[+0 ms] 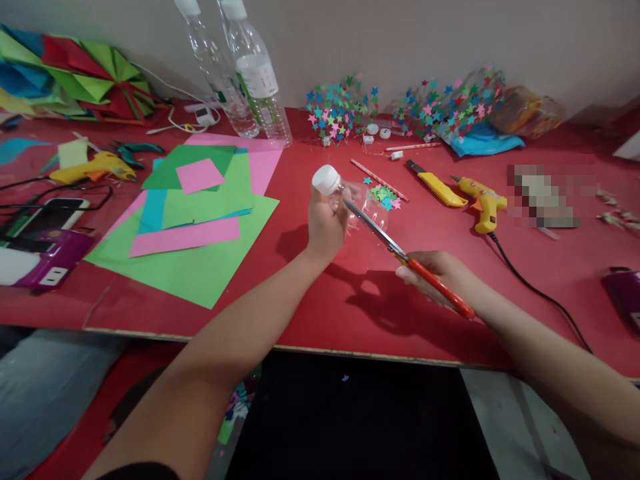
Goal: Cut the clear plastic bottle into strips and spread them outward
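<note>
My left hand (327, 223) is closed around the neck of a clear plastic bottle top (367, 203), just below its white cap (326, 179). The clear plastic flares out to the right over the red table. My right hand (435, 273) grips scissors (385, 243) by their red-orange handles. Their blades point up and left, with the tips close to my left fingers and the plastic; I cannot tell whether they touch it. Beyond the plastic lies a small pile of star cutouts (385, 195), beside a striped pencil (380, 180).
Coloured paper sheets (210, 267) lie to the left, near a yellow glue gun (95, 168). Tall plastic bottles (263, 87) stand against the wall beside star-covered decorations (340, 113). On the right are a yellow box cutter (437, 187) and another glue gun (483, 203) with a trailing cord.
</note>
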Action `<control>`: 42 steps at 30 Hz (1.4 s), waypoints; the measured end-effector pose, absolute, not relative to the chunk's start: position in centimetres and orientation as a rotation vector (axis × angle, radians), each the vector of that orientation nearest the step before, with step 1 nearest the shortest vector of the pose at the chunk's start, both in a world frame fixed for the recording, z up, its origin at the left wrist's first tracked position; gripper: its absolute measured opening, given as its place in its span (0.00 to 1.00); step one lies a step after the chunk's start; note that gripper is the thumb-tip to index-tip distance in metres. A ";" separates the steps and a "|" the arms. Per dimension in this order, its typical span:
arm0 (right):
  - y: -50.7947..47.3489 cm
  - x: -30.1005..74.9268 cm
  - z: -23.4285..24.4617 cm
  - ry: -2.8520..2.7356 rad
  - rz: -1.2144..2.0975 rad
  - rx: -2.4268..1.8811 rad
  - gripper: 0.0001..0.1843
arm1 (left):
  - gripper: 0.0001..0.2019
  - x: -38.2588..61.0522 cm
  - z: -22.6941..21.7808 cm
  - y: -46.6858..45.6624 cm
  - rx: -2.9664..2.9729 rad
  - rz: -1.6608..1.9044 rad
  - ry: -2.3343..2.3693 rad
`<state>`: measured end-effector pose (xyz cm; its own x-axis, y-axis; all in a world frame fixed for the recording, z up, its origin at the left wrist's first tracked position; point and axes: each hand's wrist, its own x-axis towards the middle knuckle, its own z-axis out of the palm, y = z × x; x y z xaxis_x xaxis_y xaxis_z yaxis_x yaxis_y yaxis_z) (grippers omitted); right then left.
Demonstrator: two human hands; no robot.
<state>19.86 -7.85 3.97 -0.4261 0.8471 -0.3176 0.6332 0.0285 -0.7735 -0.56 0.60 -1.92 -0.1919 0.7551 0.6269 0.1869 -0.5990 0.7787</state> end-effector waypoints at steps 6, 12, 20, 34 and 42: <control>-7.8 19.9 3.9 -2.073 1.365 -1.533 0.25 | 0.10 -0.4 -2.0 0.3 1.646 1.756 1.043; -8.1 19.8 4.4 -2.043 1.393 -1.564 0.26 | 0.08 -0.4 -1.8 0.1 1.595 1.743 1.051; -8.1 19.8 4.1 -2.053 1.310 -1.608 0.29 | 0.08 -0.5 -1.7 0.0 1.577 1.717 1.144; -7.9 20.1 4.6 -2.057 1.417 -1.506 0.26 | 0.07 -1.0 -1.9 1.9 1.103 1.674 1.124; -6.1 20.6 3.5 -1.796 0.983 -1.705 0.25 | 0.13 0.4 -0.7 -0.5 0.848 1.204 0.820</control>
<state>20.63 -6.11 3.52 -0.1155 0.9839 -0.1363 0.6451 -0.0300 -0.7635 0.40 -0.47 -0.72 0.1673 0.9824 -0.0828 -0.4366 0.1492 0.8872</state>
